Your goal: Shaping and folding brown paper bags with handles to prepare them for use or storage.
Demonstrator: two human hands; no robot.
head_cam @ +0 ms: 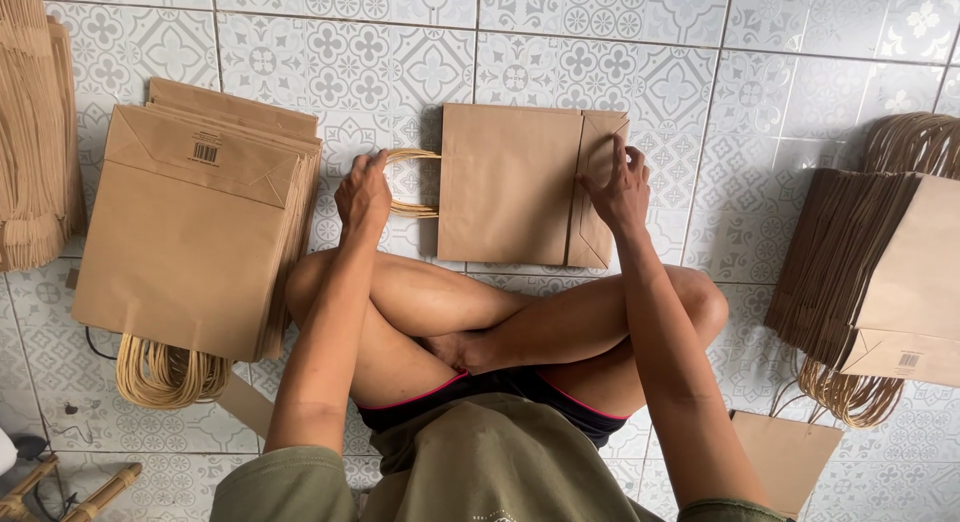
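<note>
Patterned floor tiles (400,72) carry a flat paper bag (505,182), light and creasable. Left hand (362,192) grips its twisted handles (410,182); right hand (618,187) pinches the folded base flap (598,147).

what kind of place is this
Probably a home or small workshop where paper bags are made: a patterned tile floor, stacks of bags on both sides, and a person sitting cross-legged with one bag under both hands.

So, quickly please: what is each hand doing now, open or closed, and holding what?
Left hand: closed on the twisted paper handle of the flat paper bag.
Right hand: fingers pressed on the bag's folded bottom flap; a real grip cannot be told.
</note>
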